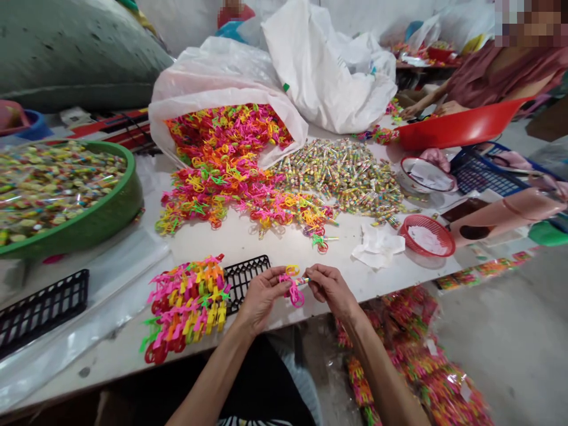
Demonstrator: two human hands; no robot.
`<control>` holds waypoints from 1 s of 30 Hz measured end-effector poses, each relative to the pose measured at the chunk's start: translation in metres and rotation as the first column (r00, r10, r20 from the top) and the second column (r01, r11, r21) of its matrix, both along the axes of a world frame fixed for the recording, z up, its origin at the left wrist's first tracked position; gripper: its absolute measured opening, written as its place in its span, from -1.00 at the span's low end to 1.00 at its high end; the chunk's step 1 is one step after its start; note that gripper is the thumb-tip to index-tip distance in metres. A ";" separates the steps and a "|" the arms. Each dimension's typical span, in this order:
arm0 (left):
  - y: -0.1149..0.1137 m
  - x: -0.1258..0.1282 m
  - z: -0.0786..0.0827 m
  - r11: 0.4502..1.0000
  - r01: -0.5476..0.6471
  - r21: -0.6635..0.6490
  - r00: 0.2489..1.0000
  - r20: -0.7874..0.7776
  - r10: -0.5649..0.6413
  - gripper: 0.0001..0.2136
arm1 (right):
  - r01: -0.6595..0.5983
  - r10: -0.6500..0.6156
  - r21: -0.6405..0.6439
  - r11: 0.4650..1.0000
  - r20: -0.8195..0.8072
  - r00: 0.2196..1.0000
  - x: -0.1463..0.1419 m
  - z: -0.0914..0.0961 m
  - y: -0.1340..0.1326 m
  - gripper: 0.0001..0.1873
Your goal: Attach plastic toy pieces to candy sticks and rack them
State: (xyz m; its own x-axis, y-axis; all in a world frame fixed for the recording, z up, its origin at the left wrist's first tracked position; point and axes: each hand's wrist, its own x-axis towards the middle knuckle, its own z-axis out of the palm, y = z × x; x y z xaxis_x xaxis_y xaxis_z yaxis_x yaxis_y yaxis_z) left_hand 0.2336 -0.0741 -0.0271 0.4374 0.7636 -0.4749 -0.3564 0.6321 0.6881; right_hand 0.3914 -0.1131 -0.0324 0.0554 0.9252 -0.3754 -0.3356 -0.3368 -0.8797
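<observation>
A long white tabletop [248, 254] fills the view, with the person's hands at six o'clock from its middle. At twelve o'clock a white plastic sack [213, 77] spills a heap of pink, yellow and orange plastic toy shapes [222, 171], and a second white sack [328, 77] slumps beside it toward one o'clock. At nine o'clock a round green basin [128, 195] holds wrapped sweets [57, 183]. A loose pile of small striped candy tubes [341, 177] lies at two o'clock, touching the heap. Farther out at two o'clock, a co-worker's hand [410, 111] rests beyond a red plastic tray [457, 124]. At four o'clock sits a small red basket [426, 235] lined with paper. At seven o'clock a neat stack of coloured shapes [186, 307] lies against a black plastic rack [242, 281]. The left hand [261, 302] and right hand [331, 290] are close together above the tabletop's near edge, both pinching a pink-and-yellow plastic loop [293, 290], with a striped candy tube [302, 281] poking from it toward the right hand.
</observation>
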 end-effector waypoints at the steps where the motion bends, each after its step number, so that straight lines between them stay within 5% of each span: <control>1: -0.001 0.000 0.000 1.000 0.020 0.008 1.000 0.005 -0.021 -0.65 | -0.031 0.031 -0.004 1.000 -0.012 0.999 0.001 0.001 0.000 -0.73; 5: -0.003 -0.003 -0.001 1.000 -0.006 0.031 1.000 -0.027 0.007 -0.67 | -0.074 0.073 0.023 0.997 0.021 0.997 0.002 0.003 -0.003 -0.73; 14: -0.001 -0.002 0.001 0.982 -0.073 0.176 0.979 -0.174 0.104 -0.71 | 0.028 -0.042 0.068 0.997 0.206 0.978 -0.009 0.006 -0.010 -0.75; 22: -0.003 -0.008 0.004 0.995 0.063 0.083 0.996 -0.064 -0.057 -0.67 | -0.039 0.039 0.023 0.999 0.040 0.998 -0.005 0.004 -0.011 -0.74; 30: -0.003 -0.003 -0.009 0.970 -0.043 0.239 0.964 -0.247 0.104 -0.69 | -0.017 0.004 0.037 0.999 0.326 0.945 -0.016 0.006 -0.010 -0.70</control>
State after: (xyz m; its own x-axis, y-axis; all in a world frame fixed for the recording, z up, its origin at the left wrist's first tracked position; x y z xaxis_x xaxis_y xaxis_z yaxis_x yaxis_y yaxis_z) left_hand 0.2303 -0.0767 -0.0362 0.2630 0.8904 -0.3716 -0.1893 0.4253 0.8850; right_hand 0.3757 -0.1227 -0.0269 0.1593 0.9398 -0.3024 -0.0250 -0.3024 -0.9529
